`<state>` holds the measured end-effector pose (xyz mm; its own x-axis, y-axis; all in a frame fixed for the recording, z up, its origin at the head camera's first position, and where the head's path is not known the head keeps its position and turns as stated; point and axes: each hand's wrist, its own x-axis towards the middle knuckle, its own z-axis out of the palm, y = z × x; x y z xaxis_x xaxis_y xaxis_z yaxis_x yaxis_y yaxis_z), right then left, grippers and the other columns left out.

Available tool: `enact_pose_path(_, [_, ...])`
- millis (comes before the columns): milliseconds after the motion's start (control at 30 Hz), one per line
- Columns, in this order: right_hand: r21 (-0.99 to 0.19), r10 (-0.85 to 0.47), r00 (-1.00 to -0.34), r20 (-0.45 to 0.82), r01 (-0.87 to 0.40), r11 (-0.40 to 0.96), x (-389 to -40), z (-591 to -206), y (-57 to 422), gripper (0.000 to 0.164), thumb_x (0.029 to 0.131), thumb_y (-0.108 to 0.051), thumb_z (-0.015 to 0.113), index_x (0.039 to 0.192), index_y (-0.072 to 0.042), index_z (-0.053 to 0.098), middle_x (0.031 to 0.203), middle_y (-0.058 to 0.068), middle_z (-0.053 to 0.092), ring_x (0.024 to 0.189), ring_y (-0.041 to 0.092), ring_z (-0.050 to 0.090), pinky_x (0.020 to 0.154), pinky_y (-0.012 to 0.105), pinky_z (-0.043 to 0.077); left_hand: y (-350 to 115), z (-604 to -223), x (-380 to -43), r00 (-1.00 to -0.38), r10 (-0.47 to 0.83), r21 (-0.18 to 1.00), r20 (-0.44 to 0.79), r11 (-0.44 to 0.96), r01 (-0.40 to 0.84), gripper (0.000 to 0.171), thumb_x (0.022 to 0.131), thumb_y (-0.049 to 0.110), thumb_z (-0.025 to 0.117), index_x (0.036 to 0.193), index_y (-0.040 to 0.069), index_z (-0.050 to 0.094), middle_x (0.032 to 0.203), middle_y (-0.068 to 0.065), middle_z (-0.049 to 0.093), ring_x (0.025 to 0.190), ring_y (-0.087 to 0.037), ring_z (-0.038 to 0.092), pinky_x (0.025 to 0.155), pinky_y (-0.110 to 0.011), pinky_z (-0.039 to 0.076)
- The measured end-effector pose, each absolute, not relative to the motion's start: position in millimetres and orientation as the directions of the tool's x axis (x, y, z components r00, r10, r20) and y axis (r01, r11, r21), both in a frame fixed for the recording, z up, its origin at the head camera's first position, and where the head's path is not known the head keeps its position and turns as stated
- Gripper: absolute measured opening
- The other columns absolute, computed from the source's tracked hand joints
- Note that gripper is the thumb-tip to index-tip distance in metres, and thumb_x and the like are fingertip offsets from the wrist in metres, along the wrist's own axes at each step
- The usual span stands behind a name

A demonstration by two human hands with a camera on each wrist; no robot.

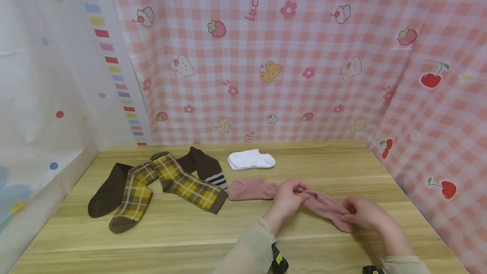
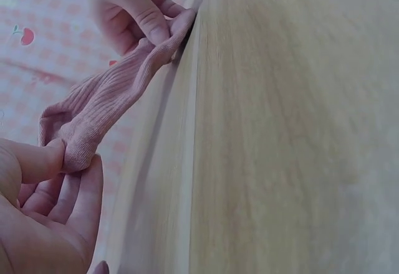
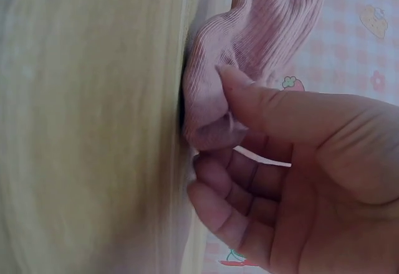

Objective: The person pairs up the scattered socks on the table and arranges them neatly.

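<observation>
A pink ribbed sock (image 1: 323, 205) stretches between both hands, close over the table. The left hand (image 1: 288, 198) pinches its upper left end between thumb and fingers. At the other end, the right hand (image 1: 361, 212) pinches the sock near its tip, thumb on top as the right wrist view shows. That tip of the sock (image 3: 212, 112) hangs just past the right thumb. A second pink sock (image 1: 251, 189) lies flat to the left, its right end by the left hand.
A white ankle sock (image 1: 251, 160) lies behind the pink ones. To the left are yellow-brown plaid socks (image 1: 190, 185) overlapping dark brown socks (image 1: 110, 193), one with white stripes. The wooden table (image 1: 182, 240) ends at curtains (image 1: 247, 96) behind and beside it.
</observation>
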<state>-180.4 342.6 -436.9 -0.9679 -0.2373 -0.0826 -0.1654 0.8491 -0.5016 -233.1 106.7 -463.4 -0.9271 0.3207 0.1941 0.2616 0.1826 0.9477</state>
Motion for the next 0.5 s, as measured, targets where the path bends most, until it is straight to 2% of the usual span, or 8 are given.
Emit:
enact_pose_path(333, [-0.568, -0.210, -0.976, -0.060, -0.140, 0.811, -178.4, -433.9, 339.7, 0.023, 0.088, -0.022, 0.074, 0.078, -0.011, 0.058, 0.071, -0.002, 0.053, 0.066, 0.014, 0.048, 0.058, 0.028, 0.040, 99.6, -465.9, -237.5, -0.959, 0.230, 0.974, 0.163, 0.119, 0.194, 0.009, 0.084, -0.003, 0.074, 0.091, 0.003, 0.074, 0.075, 0.006, 0.065, 0.069, 0.001, 0.052, 0.065, -0.018, 0.047])
enact_pose_path(500, [-0.616, -0.201, -0.979, -0.029, -0.141, 0.775, -179.3, -431.6, 338.4, 0.019, 0.092, -0.020, 0.071, 0.082, -0.008, 0.059, 0.073, -0.001, 0.055, 0.067, 0.014, 0.049, 0.059, 0.028, 0.043, 94.2, -465.3, -240.0, -0.967, 0.209, 0.983, 0.145, 0.080, 0.165, 0.009, 0.087, 0.000, 0.073, 0.095, 0.000, 0.075, 0.079, 0.003, 0.068, 0.070, 0.000, 0.054, 0.064, -0.018, 0.047])
